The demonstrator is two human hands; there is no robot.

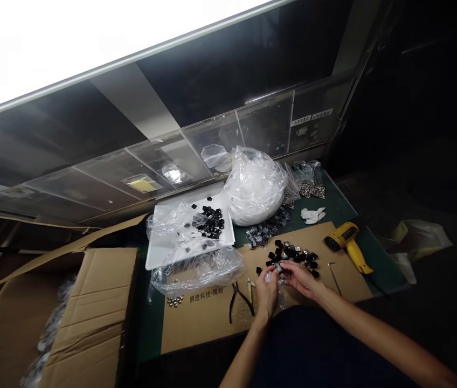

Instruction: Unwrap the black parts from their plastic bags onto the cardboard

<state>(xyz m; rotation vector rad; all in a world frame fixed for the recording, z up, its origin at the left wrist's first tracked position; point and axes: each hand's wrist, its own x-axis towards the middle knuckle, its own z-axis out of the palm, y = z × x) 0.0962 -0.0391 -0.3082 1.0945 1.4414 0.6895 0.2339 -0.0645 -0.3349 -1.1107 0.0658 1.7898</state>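
Observation:
My left hand (266, 295) and my right hand (300, 278) come together low over the cardboard sheet (200, 326). Their fingertips pinch a small grey part with clear plastic (278, 267) about it; its exact kind is too small to make out. Just beyond the fingers lies a loose pile of small black parts (291, 251), some showing metal centres. Dark-handled pliers (240, 302) rest left of my left hand. To the right of my right hand lie a hex key (334, 277) and a yellow heat gun (350, 245).
A white tray (151, 253) with black pieces and plastic film stands behind left. Beyond are a big clear bag (255, 186), wrapped parts (267, 230) and bags of metal pieces (312, 187). Metal nuts (175, 300) lie front left. An open carton (91, 307) stands at left.

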